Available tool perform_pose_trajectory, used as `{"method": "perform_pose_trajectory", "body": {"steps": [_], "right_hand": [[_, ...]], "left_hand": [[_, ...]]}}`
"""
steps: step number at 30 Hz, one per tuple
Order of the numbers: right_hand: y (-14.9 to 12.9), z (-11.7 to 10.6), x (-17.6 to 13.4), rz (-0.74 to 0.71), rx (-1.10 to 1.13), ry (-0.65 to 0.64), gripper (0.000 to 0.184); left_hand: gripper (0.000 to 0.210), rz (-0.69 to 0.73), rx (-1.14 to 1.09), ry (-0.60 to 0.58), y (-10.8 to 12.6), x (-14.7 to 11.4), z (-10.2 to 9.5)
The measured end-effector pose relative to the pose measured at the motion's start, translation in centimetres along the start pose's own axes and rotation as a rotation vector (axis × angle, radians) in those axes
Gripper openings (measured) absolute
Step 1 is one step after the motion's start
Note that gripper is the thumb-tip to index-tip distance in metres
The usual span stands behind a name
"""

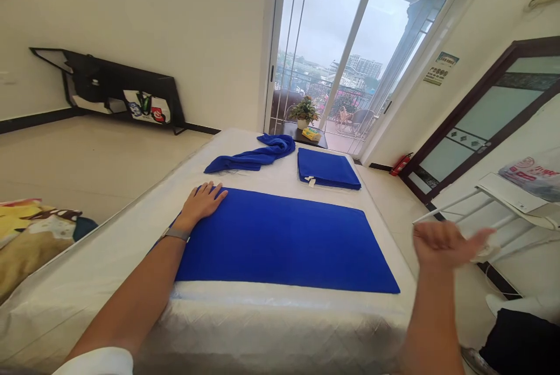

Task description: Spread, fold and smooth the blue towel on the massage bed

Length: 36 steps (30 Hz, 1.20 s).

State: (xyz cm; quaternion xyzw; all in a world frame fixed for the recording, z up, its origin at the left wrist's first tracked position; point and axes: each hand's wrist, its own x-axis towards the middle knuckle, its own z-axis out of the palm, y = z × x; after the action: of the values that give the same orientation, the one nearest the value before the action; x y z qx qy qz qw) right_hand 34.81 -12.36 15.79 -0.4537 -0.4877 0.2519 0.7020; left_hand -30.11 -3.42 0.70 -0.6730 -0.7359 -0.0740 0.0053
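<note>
A blue towel (280,241) lies spread flat as a smooth rectangle on the plastic-covered mattress (289,325). My left hand (203,204) rests palm down on its far left corner, fingers stretched out. Off the mattress's right side, my right hand (450,244) is raised in the air, fingers curled in and thumb sticking out to the right; I see nothing in it. Beyond the flat towel, a neatly folded blue stack (329,168) with a white tag sits on the right. Left of that stack, a crumpled blue cloth (254,155) stretches across the mattress.
A small dark table with a potted plant (304,111) and a yellow tissue pack (311,133) stands beyond the mattress by the glass door. At right are a white chair (516,194) and a fire extinguisher (400,164). Patterned bedding (39,241) lies at left.
</note>
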Motion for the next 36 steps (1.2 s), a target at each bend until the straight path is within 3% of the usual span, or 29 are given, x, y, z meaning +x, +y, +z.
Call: {"method": "perform_pose_trajectory", "body": {"steps": [2, 3, 4, 7, 10, 13, 16, 18, 22, 26, 28, 31, 36], "right_hand": [[0.9, 6.1, -1.7, 0.193, -0.222, -0.101, 0.069], [1.7, 9.5, -2.6, 0.222, -0.286, -0.152, 0.067], [2.7, 12.7, -3.6, 0.212, -0.343, -0.177, 0.066], [6.4, 20.6, -6.0, 0.143, -0.519, -0.482, 0.060], [9.6, 25.4, -7.8, -0.036, -0.719, -0.741, 0.054], [12.0, 27.5, -8.8, -0.095, -0.969, -0.910, 0.062], [13.6, 27.3, -8.8, -0.059, -1.133, -0.998, 0.068], [14.4, 25.8, -8.0, -0.049, -1.206, -0.997, 0.070], [15.5, 19.8, -5.0, 0.021, -1.343, -0.912, 0.069], [16.4, 12.6, -1.8, 0.145, -1.459, -0.748, 0.069], [16.9, 10.2, -1.0, 0.188, -1.491, -0.670, 0.070], [17.4, 8.6, -0.7, 0.207, -1.501, -0.604, 0.071], [17.9, 9.0, -1.0, 0.204, -1.477, -0.578, 0.073]], "left_hand": [[0.068, -0.001, 0.007, -0.009, 0.0, 0.0, -0.1], [0.068, -0.003, 0.012, -0.015, 0.0, 0.1, -0.1], [0.068, -0.007, 0.016, -0.021, 0.1, 0.1, -0.2], [0.068, -0.013, 0.017, -0.020, 0.2, 0.1, -0.3], [0.069, -0.021, -0.001, -0.010, 0.3, 0.0, -0.4], [0.068, -0.015, -0.012, -0.007, 0.3, 0.0, -0.4], [0.068, -0.013, -0.020, -0.013, 0.2, 0.1, -0.3], [0.068, -0.018, -0.022, -0.016, 0.1, 0.1, -0.2], [0.068, -0.015, -0.001, -0.012, -0.1, 0.3, 0.1], [0.066, 0.019, 0.023, 0.025, -0.4, 0.4, 0.6], [0.065, 0.037, 0.029, 0.035, -0.5, 0.4, 0.8], [0.062, 0.051, 0.044, 0.079, -0.6, 0.2, 0.8], [0.058, 0.136, 0.009, 0.251, 0.8, -0.2, -0.3]]}}
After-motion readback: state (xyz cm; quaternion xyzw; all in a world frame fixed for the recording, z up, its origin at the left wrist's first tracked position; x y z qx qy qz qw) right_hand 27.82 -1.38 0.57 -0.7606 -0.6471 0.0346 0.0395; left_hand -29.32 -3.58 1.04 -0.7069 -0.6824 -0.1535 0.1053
